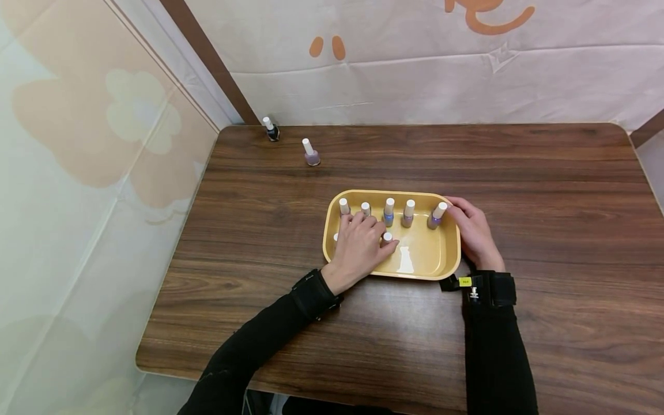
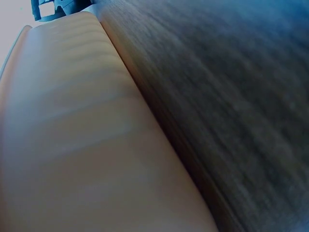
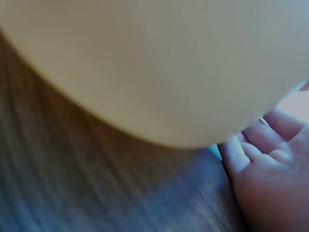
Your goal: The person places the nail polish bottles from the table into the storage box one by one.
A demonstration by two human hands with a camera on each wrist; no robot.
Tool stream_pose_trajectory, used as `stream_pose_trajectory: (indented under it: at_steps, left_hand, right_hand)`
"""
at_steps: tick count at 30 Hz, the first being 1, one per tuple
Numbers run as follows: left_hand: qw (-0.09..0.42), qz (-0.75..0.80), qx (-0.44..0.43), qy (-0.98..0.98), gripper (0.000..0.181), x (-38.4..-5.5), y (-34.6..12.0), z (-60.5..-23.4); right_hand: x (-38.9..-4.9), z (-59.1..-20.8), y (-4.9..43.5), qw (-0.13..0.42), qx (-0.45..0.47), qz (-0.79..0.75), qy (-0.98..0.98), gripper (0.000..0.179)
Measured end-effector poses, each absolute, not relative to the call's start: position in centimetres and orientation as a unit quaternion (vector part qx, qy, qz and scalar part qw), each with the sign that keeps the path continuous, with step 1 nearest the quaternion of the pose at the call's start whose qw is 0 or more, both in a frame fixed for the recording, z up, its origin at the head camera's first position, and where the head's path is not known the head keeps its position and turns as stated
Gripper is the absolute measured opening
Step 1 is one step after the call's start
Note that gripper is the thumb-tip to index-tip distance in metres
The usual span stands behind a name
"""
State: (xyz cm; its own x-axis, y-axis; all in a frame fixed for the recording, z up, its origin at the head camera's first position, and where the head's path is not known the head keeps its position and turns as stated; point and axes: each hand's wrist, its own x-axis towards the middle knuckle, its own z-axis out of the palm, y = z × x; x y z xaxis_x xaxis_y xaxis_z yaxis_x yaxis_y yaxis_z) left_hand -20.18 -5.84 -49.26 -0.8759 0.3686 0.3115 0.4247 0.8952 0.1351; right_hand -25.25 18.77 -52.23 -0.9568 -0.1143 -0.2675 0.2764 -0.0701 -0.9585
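A yellow tray [image 1: 415, 268] holds several nail polish bottles with white caps, among them a blue bottle [image 1: 388, 218] and a purple bottle [image 1: 434, 220]. My left hand [image 1: 358, 245] reaches over the tray's left half, its thumb and forefinger around a white-capped nail polish bottle [image 1: 387, 237] in the front row. Its other fingers lie close to the caps of the back row, covering part of the tray. At the tray's right end, my right hand [image 1: 474, 233] grips the rim. In the right wrist view its fingers [image 3: 263, 137] reach under the tray wall.
On the wooden table [image 1: 560, 230], a dark nail polish bottle [image 1: 272, 132] stands at the back left edge. A mauve nail polish bottle [image 1: 312, 155] stands nearer the tray. Printed curtains [image 1: 415, 86] hang behind and to the left of the table.
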Motion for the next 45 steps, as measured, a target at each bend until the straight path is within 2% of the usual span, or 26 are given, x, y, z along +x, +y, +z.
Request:
stream_pose_trajectory:
  at_steps: [13, 31, 39, 45]
  left_hand:
    - [0.147, -0.090, -0.210, -0.962, 0.032, -20.1, -5.8, -49.0]
    - [0.157, -0.082, -0.213, -0.961, 0.044, -19.8, -6.1, -48.7]
    - [0.148, -0.146, -0.195, -0.959, 0.042, -20.1, -7.3, -46.7]
    - [0.138, -0.218, -0.174, -0.950, 0.037, -21.6, -10.6, -43.7]
  right_hand:
    - [-25.4, -52.2, 18.8, 0.130, 0.060, -0.730, 0.668, 0.018]
    - [-25.2, -52.2, 18.8, 0.129, 0.056, -0.723, 0.676, 0.019]
    - [-25.1, -52.4, 18.9, 0.125, 0.053, -0.730, 0.670, 0.017]
    - [-25.2, -52.4, 18.8, 0.124, 0.053, -0.728, 0.673, 0.017]
